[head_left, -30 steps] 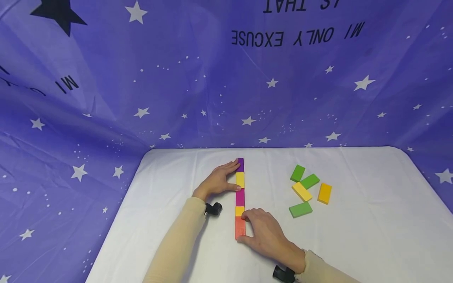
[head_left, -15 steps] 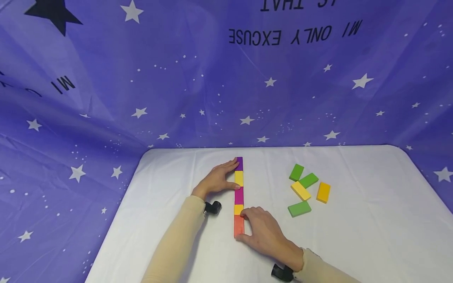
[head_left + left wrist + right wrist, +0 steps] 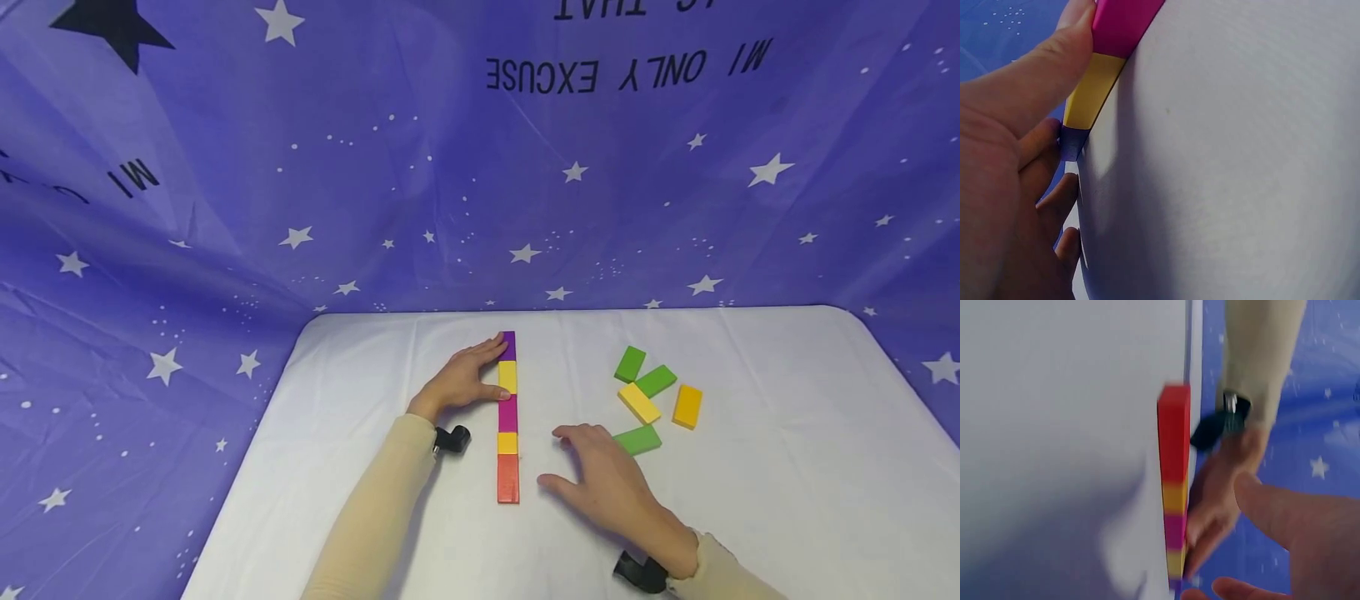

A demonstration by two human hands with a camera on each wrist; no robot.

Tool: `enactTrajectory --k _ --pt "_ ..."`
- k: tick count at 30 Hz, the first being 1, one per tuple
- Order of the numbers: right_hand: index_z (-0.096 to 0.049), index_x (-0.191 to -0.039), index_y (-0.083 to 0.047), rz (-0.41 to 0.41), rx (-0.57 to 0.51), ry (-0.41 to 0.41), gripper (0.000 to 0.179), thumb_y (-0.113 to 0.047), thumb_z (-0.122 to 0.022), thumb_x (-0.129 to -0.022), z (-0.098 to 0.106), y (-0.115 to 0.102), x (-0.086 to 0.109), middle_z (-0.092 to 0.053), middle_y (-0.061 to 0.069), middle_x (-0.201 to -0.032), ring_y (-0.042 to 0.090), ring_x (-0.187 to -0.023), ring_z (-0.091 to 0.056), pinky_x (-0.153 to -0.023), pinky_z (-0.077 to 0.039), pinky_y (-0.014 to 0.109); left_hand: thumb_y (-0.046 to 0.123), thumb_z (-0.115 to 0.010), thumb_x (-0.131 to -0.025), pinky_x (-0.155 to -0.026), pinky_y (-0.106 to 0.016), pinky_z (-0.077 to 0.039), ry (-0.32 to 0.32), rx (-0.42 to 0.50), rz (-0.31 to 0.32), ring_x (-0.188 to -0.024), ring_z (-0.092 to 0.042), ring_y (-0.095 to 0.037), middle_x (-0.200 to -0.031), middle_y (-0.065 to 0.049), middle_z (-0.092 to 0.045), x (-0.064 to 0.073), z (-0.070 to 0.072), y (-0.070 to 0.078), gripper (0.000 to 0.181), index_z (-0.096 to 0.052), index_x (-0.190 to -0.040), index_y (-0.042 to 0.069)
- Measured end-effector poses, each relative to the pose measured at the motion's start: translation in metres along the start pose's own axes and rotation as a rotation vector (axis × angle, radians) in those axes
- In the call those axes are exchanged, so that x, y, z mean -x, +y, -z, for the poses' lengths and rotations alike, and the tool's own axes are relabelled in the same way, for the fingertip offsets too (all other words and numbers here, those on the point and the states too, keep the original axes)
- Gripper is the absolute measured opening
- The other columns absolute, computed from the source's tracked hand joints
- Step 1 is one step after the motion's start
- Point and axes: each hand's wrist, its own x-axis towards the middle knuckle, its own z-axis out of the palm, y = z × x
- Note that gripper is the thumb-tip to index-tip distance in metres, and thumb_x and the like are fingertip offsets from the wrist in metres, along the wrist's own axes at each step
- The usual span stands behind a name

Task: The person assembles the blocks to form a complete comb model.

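A straight row of wooden blocks lies on the white table: a purple block [image 3: 511,345] at the far end, then a yellow block [image 3: 508,375], a magenta block [image 3: 507,414], an orange-yellow block [image 3: 507,443] and a red block [image 3: 507,480] nearest. My left hand [image 3: 461,383] touches the row from the left, fingertips on the purple block and thumb at the yellow-magenta joint. In the left wrist view its fingers look fairly straight. My right hand [image 3: 611,483] hovers right of the red block, holding nothing, thumb and fingers apart; it partly hides a green block [image 3: 639,439].
Further right lie two more green blocks, the nearer one [image 3: 656,381] beside a pale yellow block [image 3: 640,403]. An orange block [image 3: 687,406] lies to their right. A purple star-printed cloth [image 3: 450,192] hangs behind the white table [image 3: 810,467].
My right hand has let go of the red block and moved right, towards the loose green block. My left hand stays on the row, and the blocks keep their line.
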Motion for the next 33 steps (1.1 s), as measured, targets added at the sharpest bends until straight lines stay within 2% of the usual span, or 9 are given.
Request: enactTrajectory --k 7,11,19,23,26,30,33 --pt "-0.066 -0.120 -0.005 -0.047 0.006 0.181 0.057 -0.040 -0.085 -0.079 0.026 0.038 0.011 -0.069 0.008 -0.111 0.029 -0.104 -0.062 -0.084 -0.054 0.048 0.044 -0.081 -0.082 -0.124 -0.047 -0.016 0.002 0.006 -0.006 -0.152 -0.020 -0.023 -0.166 -0.001 -0.023 0.000 0.000 -0.001 0.094 -0.035 -0.157 0.011" --pt "-0.064 -0.121 0.000 -0.096 0.025 0.218 0.060 -0.040 -0.083 -0.080 0.035 0.054 0.016 -0.069 0.014 -0.110 0.033 -0.103 -0.061 -0.082 -0.054 0.052 0.044 -0.082 -0.082 -0.124 -0.047 -0.016 0.006 0.004 -0.007 -0.152 -0.021 -0.023 -0.166 -0.001 -0.023 0.001 0.000 -0.001 0.094 -0.035 -0.157 0.012" --pt "-0.060 -0.124 0.005 -0.183 0.064 0.192 0.072 -0.049 -0.080 -0.081 0.042 0.069 0.024 -0.065 0.026 -0.116 0.041 -0.106 -0.057 -0.081 -0.052 0.058 0.043 -0.082 -0.082 -0.123 -0.047 -0.016 0.009 0.005 -0.013 -0.152 -0.021 -0.023 -0.166 0.000 -0.023 0.000 -0.001 -0.002 0.093 -0.035 -0.157 0.012" --pt "-0.060 -0.123 0.006 -0.198 0.079 0.194 0.074 -0.053 -0.079 -0.081 0.041 0.072 0.023 -0.065 0.026 -0.115 0.041 -0.104 -0.057 -0.078 -0.053 0.057 0.043 -0.082 -0.082 -0.124 -0.047 -0.016 0.010 0.004 -0.006 -0.152 -0.021 -0.022 -0.166 0.000 -0.023 -0.001 -0.001 -0.002 0.094 -0.035 -0.157 0.013" --pt "-0.060 -0.119 0.008 -0.204 0.104 0.189 0.074 -0.053 -0.080 -0.080 0.040 0.074 0.022 -0.065 0.025 -0.108 0.039 -0.096 -0.058 -0.074 -0.052 0.053 0.043 -0.081 -0.082 -0.124 -0.046 -0.016 0.009 -0.003 -0.002 -0.152 -0.020 -0.021 -0.166 0.001 -0.022 -0.001 -0.002 -0.002 0.094 -0.034 -0.157 0.013" --pt "-0.060 -0.114 0.009 -0.214 0.129 0.169 0.074 -0.052 -0.081 -0.079 0.038 0.077 0.019 -0.065 0.021 -0.098 0.035 -0.086 -0.057 -0.068 -0.049 0.047 0.043 -0.081 -0.083 -0.124 -0.046 -0.016 0.011 -0.001 -0.003 -0.152 -0.020 -0.022 -0.166 0.001 -0.022 0.000 -0.002 -0.002 0.093 -0.034 -0.157 0.013" --pt "-0.060 -0.114 0.010 -0.235 0.128 0.145 0.075 -0.052 -0.082 -0.078 0.037 0.078 0.018 -0.065 0.021 -0.098 0.034 -0.085 -0.057 -0.067 -0.050 0.047 0.042 -0.082 -0.083 -0.124 -0.046 -0.016 0.017 0.007 -0.004 -0.152 -0.021 -0.022 -0.166 0.001 -0.023 0.001 -0.003 -0.002 0.092 -0.035 -0.157 0.013"
